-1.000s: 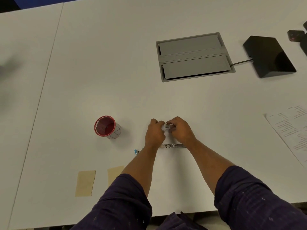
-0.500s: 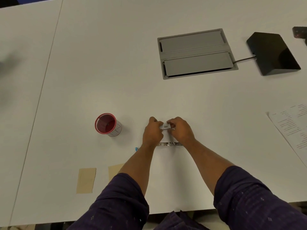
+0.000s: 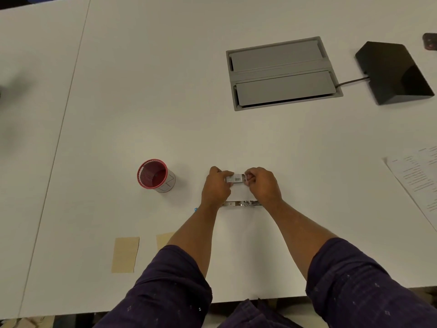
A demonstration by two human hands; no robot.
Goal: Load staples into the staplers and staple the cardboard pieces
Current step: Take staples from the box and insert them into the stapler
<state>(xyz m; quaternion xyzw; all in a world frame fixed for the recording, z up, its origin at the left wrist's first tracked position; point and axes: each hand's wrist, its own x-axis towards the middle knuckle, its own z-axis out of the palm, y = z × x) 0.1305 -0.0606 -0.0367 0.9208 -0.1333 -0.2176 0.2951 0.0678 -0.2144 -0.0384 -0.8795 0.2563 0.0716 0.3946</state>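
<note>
A small white staple box [image 3: 235, 178] with a barcode label sits between my two hands above the white table [image 3: 165, 102]. My left hand [image 3: 216, 188] grips its left end and my right hand [image 3: 262, 185] pinches its right end. Just below my wrists lies a stapler [image 3: 240, 204] opened out flat, its metal rail showing; a bit of blue shows at its left end, mostly hidden by my left forearm. Two tan cardboard pieces lie at the lower left: one [image 3: 125, 254] in full view, the other [image 3: 164, 240] partly under my left arm.
A red mesh cup [image 3: 153, 174] stands left of my hands. A grey cable hatch [image 3: 282, 73] is set into the table at the back, with a black wedge-shaped device [image 3: 393, 72] to its right. Printed paper [image 3: 418, 181] lies at the right edge.
The box looks a little more uncovered between my fingers than before. The hands stay in the same spot; the camera view has shifted slightly.
</note>
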